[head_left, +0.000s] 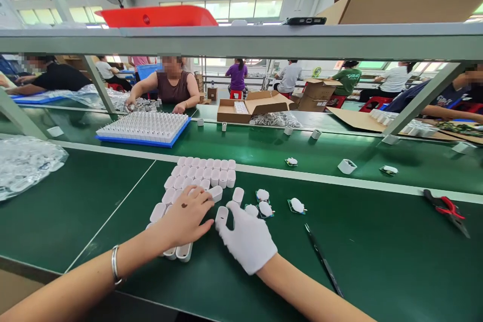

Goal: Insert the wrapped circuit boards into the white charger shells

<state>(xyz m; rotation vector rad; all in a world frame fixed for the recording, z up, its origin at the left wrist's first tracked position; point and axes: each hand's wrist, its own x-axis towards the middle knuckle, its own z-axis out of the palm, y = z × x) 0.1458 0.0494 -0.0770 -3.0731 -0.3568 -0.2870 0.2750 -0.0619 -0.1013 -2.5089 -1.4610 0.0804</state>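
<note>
My bare left hand, with a bracelet at the wrist, lies flat on a cluster of small white plastic housings standing in rows on the green table. My right hand wears a white glove and rests palm down beside it, its fingertips touching a single white housing. Another loose housing stands just beyond. A few small circuit boards with white caps lie to the right of the glove. A thin dark tool lies on the table by my right forearm.
Red-handled pliers lie at the far right. A blue tray of white parts and an open cardboard box sit across the belt. A plastic bag of parts is at left. Other people work at benches opposite.
</note>
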